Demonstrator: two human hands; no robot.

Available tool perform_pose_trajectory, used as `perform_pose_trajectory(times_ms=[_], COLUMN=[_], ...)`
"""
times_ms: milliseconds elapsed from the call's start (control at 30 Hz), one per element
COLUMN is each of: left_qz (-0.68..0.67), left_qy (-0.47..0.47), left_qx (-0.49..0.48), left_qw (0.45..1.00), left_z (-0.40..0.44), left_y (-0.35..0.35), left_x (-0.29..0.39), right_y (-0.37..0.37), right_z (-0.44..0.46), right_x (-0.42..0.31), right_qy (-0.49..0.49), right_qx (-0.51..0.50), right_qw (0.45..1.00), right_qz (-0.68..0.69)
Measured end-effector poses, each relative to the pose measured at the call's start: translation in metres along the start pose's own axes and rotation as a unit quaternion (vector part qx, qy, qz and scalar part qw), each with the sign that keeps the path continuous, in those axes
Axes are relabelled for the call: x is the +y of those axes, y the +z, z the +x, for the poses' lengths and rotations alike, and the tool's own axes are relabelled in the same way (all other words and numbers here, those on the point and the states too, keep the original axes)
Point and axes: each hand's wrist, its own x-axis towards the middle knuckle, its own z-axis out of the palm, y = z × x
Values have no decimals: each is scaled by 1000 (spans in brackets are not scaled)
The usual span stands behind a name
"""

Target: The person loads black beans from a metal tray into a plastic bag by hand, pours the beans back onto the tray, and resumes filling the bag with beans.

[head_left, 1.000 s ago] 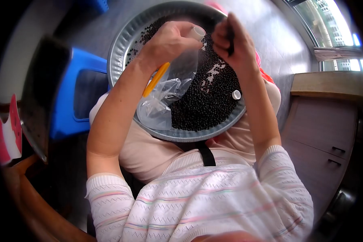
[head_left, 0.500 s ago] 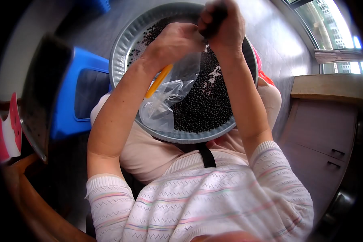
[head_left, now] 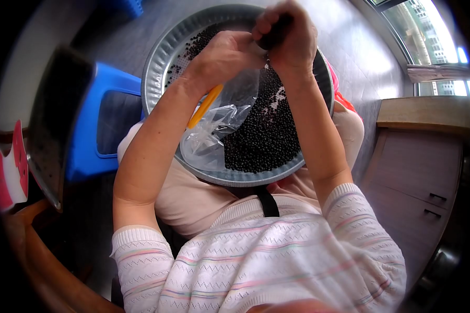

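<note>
Writing: dark marks on the red-and-white item point(head_left: 13, 175), left edge of frame, too small to tell as print or pattern. Fluted round metal pan point(head_left: 150, 86) sits upper center, on the thighs point(head_left: 193, 201); black beans point(head_left: 263, 148) cover much of its floor. Clear plastic bag point(head_left: 204, 148) lies over the pan's lower-left part, bottom end against the rim. Left hand point(head_left: 225, 56), upper center: fingers closed, on the bag's top end; exact grip hidden. Right hand point(head_left: 293, 40), just right of it at the pan's top edge: cupped, fingers half curled around a dark clump, looks like beans. Yellow strip point(head_left: 206, 107) between left forearm and bag; can't tell what it belongs to. Edges: blue plastic stool point(head_left: 81, 128) crowds the pan's left rim. Open floor point(head_left: 357, 55) upper right, between pan and window point(head_left: 410, 39). Gray-brown cabinet point(head_left: 412, 167) borders right, well apart from pan.
</note>
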Motion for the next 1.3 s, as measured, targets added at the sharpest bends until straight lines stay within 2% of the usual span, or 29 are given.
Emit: perform_pose_trajectory(times_ms=[133, 167, 200, 233, 267, 300, 333, 400, 433, 500, 567, 633, 667, 767, 900, 933, 967, 1000, 1033, 1100, 1167, 1200, 1233, 1300], left_qz=[38, 37, 58, 141, 143, 122, 122, 139, 117, 153, 120, 107, 106, 98, 120, 110, 151, 124, 138, 121, 111, 97, 85, 80], left_qy=[-15, -14, -14, -14, -11, 3, 30, 38, 36, 39, 38, 33, 29, 30, 54, 71, 52, 27, 17, 10, 0, 3, 6, 0], left_qx=[1, 24, 6, 28, 49, 35, 52, 52, 45, 52, 50, 50, 47, 43, 53, 47, 43, 64, 40, 36, 31, 25, 20, 20], left_qw=[999, 999, 998, 990, 988, 992, 991, 988, 991, 986, 991, 992, 993, 994, 990, 990, 986, 990, 990, 992, 993, 995, 996, 997], left_z=[5, 5, 6, 9, 2, 5, 7, 7, 8, 8, 5, 3, 3, 5, 9, 11, 9, 4, 4, 0, 5, 5, 2, 1], left_y=[-2, 3, -2, -2, 3, 0, 2, 2, 3, 3, 5, 5, 4, 5, 5, 4, 2, 0, -1, -1, -3, -4, -2, 0], left_x=[-6, -4, -8, -9, 3, -3, -6, -6, -8, -8, -6, -4, -4, -6, -11, -14, -7, -9, -6, 0, -9, -10, -8, -6], right_y=[-10, -16, -30, -43, -59, -56, -75, -112, -127, -182, -171, -147, -132, -116, -104, -106, -110, -118, -122, -124, -123, -124, -112, -105], right_z=[-1, -5, -6, -7, -8, -14, -17, -26, -32, -45, -68, -93, -102, -127, -155, -160, -164, -168, -165, -154, -140, -136, -125, -106], right_x=[2, -2, -5, -10, -13, -13, -12, 4, 13, 48, 62, 62, 59, 46, 40, 42, 45, 42, 50, 49, 44, 42, 29, 13], right_qy=[-24, 0, 62, 82, 76, 86, 62, 82, 134, 74, -45, -27, -75, -17, -6, -12, -14, 17, 42, 57, 214, 239, 374, 424], right_qx=[-20, -17, -32, -56, -83, 35, -20, -30, 17, -61, -184, -220, -238, -319, -358, -363, -363, -370, -374, -379, -278, -210, -125, -13], right_qw=[997, 998, 998, 994, 993, 995, 978, 912, 885, 788, 648, 597, 613, 563, 490, 500, 507, 512, 524, 571, 685, 765, 782, 846], right_qz=[-64, -65, 11, 45, 27, -42, -200, -400, -445, -608, -737, -771, -750, -762, -795, -786, -781, -775, -764, -726, -638, -560, -483, -324])
